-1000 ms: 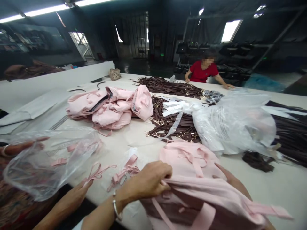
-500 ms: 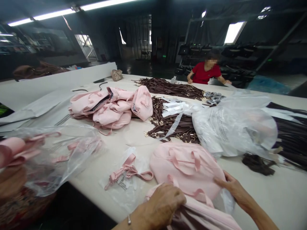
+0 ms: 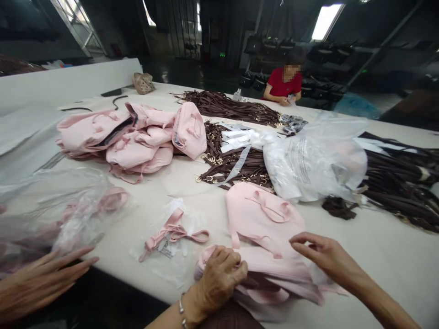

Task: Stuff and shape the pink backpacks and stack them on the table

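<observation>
A pink bag (image 3: 262, 219) with short handles lies partly unfolded in front of me, its near part drooping over the table edge. My left hand (image 3: 219, 274), with a bracelet at the wrist, is closed on the near left edge of the bag. My right hand (image 3: 318, 251) hovers at the bag's right side, fingers bent but apart, with nothing visible between them. Left of the bag, a pink strap (image 3: 176, 230) with a clasp rests on a clear plastic wrapper (image 3: 151, 244).
Another person's hand (image 3: 44, 283) is at lower left, beside clear plastic with pink straps (image 3: 113, 198). Pink bags (image 3: 137, 146) are heaped behind. Brown straps (image 3: 233, 107) and a white plastic bag (image 3: 312, 169) lie farther back. A person in red (image 3: 283, 87) sits across.
My right hand has come off the bag's surface, and the bag has shifted and folded. The neighbour's hand at left has let go of a pink strap bundle. My view has tilted down.
</observation>
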The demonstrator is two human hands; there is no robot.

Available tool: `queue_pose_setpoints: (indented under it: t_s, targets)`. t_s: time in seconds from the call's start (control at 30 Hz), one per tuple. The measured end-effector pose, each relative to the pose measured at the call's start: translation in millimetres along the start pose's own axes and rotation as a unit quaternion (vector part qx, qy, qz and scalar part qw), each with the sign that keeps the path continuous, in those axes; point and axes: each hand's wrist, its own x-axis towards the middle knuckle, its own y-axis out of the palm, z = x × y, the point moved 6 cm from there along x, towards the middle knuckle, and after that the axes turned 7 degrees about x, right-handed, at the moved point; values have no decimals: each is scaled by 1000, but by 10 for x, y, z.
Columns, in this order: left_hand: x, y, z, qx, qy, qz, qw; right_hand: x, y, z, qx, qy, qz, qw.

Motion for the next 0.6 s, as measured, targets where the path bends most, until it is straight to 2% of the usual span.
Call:
queue_pose_setpoints:
  t_s: [0.07,0.1,0.2,0.27,0.33,0.37,0.43,0.5,0.57,0.6]
  targets:
    - [-51,-77,-72,-17,25,2,1000,-80,340,356,7,-34,88,996]
    - [-67,-114,-87,-32,29,10,999,-105,504,456,-10,-43,122,992]
    - [-131,-242,-39,-132,24,28,991,-127,869,555,-111,-54,184,975]
    - [-212,-337,128,-227,-36,17,973,-123,977,575,-160,-61,205,964]
    - [-345,-387,418,-278,-176,3,944,-118,991,605,-172,-68,209,960]
    - [-428,-380,561,-283,-254,16,925,-121,983,606,-171,-67,209,960]
    - [-573,-318,737,-289,-365,82,881,-140,959,560,-167,-65,211,961]
    - [-638,-231,732,-315,-388,164,850,-164,911,439,-165,-69,200,963]
    - [-659,-159,645,-336,-380,204,837,-131,770,291,-165,-78,131,974]
    - [-666,-124,608,-332,-379,208,838,-77,656,232,-162,-84,71,981]
